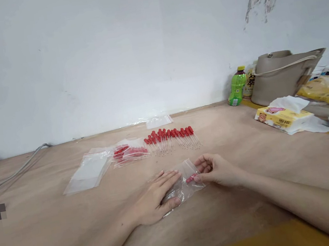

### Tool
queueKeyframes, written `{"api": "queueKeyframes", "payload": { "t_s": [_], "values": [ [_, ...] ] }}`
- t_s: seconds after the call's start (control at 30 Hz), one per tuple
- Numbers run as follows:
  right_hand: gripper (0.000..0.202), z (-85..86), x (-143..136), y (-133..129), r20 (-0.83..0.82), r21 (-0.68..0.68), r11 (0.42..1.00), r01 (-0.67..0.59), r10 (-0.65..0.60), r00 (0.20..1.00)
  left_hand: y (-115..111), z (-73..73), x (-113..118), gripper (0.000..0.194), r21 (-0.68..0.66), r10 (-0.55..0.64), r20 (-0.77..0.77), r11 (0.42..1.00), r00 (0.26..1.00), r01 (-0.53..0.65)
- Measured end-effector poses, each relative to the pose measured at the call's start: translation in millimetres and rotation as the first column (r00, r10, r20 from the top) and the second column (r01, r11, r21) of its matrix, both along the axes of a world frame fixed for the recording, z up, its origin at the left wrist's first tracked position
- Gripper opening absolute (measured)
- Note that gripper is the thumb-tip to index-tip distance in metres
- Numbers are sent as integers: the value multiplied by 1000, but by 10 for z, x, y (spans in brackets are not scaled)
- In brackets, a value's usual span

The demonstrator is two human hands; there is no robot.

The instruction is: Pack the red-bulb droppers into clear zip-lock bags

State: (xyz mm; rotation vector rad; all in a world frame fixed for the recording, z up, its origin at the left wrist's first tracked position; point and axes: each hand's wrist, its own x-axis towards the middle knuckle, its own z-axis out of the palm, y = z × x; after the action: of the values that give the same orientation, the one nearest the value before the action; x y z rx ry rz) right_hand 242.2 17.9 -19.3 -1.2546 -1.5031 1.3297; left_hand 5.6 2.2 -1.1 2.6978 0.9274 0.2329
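Note:
A clear zip bag (185, 187) lies on the table in front of me. My left hand (156, 196) rests flat on the bag's left part, fingers stretched out and thumb apart. At the bag's right end, my right hand (214, 171) is closed in a pinch on a red-bulbed dropper (191, 178). The red bulb shows at the bag's mouth; its stem is hard to make out through the plastic. Beyond my hands lies a row of droppers (162, 136) with red bulbs and thin clear stems.
Filled bags of droppers (130, 152) lie left of the row, beside a stack of flat bags (87, 172). Another bag (158, 121) lies by the wall. At right are a green bottle (237, 88), a grey handbag (280, 77) and a tissue pack (282, 117). A cable (22, 168) runs at left.

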Motion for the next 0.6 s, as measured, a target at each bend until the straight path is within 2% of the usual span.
{"api": "queueKeyframes", "payload": {
  "t_s": [0.1,0.37,0.6],
  "values": [
    [46,12,-3,-1,-41,-31,998,-62,61,997,-2,19,1,51,-1,-2,-7,1000,1000,2],
    [47,-26,-39,47,-191,35,999,-31,37,981,-2,-8,-8,54,9,-34,-6,999,999,34],
    [38,-61,17,55,-104,143,988,-63,78,992,16,-12,-14,51,30,-23,21,999,1000,23]
  ]
}}
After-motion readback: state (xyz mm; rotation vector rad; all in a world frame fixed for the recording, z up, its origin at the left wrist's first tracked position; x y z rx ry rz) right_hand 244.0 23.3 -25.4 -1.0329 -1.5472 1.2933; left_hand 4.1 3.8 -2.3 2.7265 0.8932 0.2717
